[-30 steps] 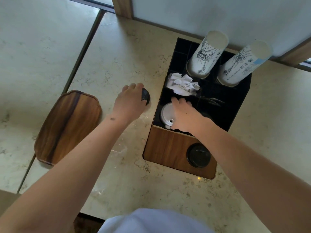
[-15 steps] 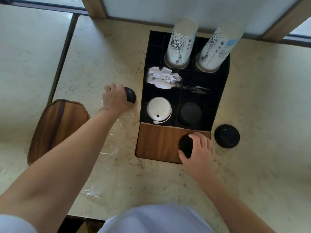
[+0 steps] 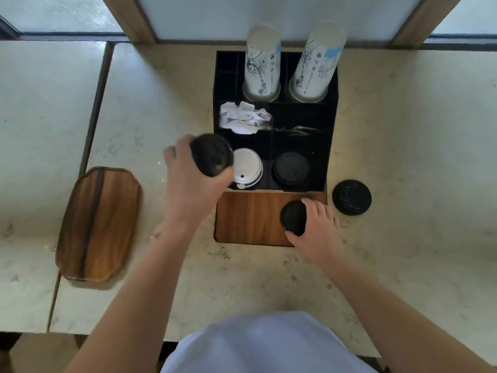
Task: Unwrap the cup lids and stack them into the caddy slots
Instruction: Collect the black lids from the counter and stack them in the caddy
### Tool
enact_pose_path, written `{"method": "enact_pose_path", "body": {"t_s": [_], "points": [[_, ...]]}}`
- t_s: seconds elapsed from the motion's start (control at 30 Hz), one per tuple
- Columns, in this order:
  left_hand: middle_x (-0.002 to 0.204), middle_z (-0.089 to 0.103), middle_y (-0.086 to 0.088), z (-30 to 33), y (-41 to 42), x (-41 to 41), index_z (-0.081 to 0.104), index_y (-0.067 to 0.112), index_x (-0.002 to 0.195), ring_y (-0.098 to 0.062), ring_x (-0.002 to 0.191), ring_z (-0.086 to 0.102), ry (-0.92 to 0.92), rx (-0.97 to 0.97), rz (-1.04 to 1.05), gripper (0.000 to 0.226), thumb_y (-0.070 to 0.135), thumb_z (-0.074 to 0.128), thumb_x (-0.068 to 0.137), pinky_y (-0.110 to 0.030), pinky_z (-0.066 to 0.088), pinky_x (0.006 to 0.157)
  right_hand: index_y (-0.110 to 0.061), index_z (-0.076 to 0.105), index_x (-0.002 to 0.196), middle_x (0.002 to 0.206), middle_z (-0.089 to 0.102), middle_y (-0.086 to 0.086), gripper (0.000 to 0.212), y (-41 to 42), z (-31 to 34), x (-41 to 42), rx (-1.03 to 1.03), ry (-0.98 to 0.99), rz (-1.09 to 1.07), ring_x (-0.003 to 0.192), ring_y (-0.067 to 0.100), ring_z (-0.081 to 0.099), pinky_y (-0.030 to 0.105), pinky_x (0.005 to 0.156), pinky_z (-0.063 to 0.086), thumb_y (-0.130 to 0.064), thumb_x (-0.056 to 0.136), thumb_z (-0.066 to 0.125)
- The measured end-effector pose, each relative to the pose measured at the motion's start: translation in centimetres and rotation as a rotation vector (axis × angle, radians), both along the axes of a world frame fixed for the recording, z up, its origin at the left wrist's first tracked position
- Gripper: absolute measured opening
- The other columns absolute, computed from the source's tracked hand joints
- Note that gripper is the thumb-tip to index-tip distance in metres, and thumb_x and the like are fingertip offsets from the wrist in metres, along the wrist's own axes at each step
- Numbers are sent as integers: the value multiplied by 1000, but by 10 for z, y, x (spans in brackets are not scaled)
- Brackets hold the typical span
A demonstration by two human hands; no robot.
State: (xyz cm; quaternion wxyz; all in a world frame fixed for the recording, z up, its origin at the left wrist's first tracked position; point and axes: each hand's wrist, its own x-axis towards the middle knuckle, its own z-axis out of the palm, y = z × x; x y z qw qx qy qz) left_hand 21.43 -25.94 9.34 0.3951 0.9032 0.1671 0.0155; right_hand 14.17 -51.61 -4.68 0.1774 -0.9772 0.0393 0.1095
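A black caddy (image 3: 329, 114) with a wooden front (image 3: 247, 216) stands on the marble counter. Its front left slot holds white lids (image 3: 246, 168); its front right slot holds black lids (image 3: 291, 168). My left hand (image 3: 192, 181) grips a stack of black lids (image 3: 211, 154), raised at the caddy's left edge and overlapping the white lids. My right hand (image 3: 316, 227) holds another black lid stack (image 3: 293, 218) over the wooden front. One more black lid (image 3: 351, 197) lies on the counter to the right of the caddy.
Two upside-down paper cup stacks (image 3: 262, 65) (image 3: 313, 65) fill the caddy's back slots. Crumpled white paper (image 3: 243, 117) sits in a middle slot. A wooden tray (image 3: 98, 224) lies at the left. A wall with window frames runs behind the caddy.
My left hand has lifted its black lid stack off the counter and moved right toward the caddy's white-lid slot. My right hand stays on its black lids at the wooden front.
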Motion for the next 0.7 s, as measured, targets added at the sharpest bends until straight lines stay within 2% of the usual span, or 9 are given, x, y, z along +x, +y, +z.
{"method": "enact_pose_path", "body": {"t_s": [0.07,0.13,0.17,0.23,0.3,0.37,0.47,0.6,0.7], "points": [[126,40,8,-3,-22,-32,42,34,137,9,96,50,83,-69,-82,80,44,84,69,0,38,70,-26,40,138,134,55,-1,85,1,3,0,80,21,-43,125,26,50,46,100,45,-56,69,78],[125,40,10,-11,-37,-60,42,33,141,20,103,46,152,-159,-167,83,40,85,71,7,36,72,-23,42,141,137,55,0,88,2,12,0,238,41,-120,127,24,50,42,103,46,-57,69,79],[125,41,11,-16,-42,-71,42,31,142,20,106,46,197,-203,-193,84,39,85,71,8,36,74,-23,43,141,137,55,-1,89,3,20,-1,331,40,-158,127,22,50,40,104,47,-57,68,79],[129,46,10,-26,-48,-88,43,33,141,3,112,55,332,-307,-218,85,43,86,68,-3,47,76,-26,48,135,129,58,-8,80,6,42,-7,534,-6,-238,121,8,55,29,100,50,-55,67,81],[132,51,6,-28,-52,-100,46,37,137,-13,112,62,475,-455,-207,86,46,86,62,-24,61,81,-34,50,123,117,58,-21,68,9,68,-19,698,-71,-313,109,-12,55,7,87,47,-54,66,82],[131,54,3,-25,-53,-109,50,38,133,-18,108,65,516,-516,-211,86,45,88,56,-34,65,76,-38,50,116,111,57,-27,64,12,93,-32,816,-85,-372,103,-23,52,-3,79,41,-55,64,82],[130,56,2,-14,-54,-119,53,41,128,-16,112,64,428,-506,-251,85,43,89,51,-39,62,89,-44,51,112,106,62,-31,62,10,121,-52,950,-47,-397,101,-17,59,4,77,48,-57,62,83],[129,61,3,6,-57,-133,56,43,127,-16,114,66,350,-619,-315,87,37,94,50,-38,61,92,-45,53,121,115,63,-27,66,10,143,-79,918,-11,-245,108,-3,63,20,84,57,-58,65,84],[131,66,-6,16,-56,-141,61,29,132,-29,119,66,360,-969,-334,83,12,92,57,-46,58,96,-41,53,127,121,61,-22,68,13,157,-94,909,-35,-176,110,0,62,26,86,60,-58,68,83]]}}
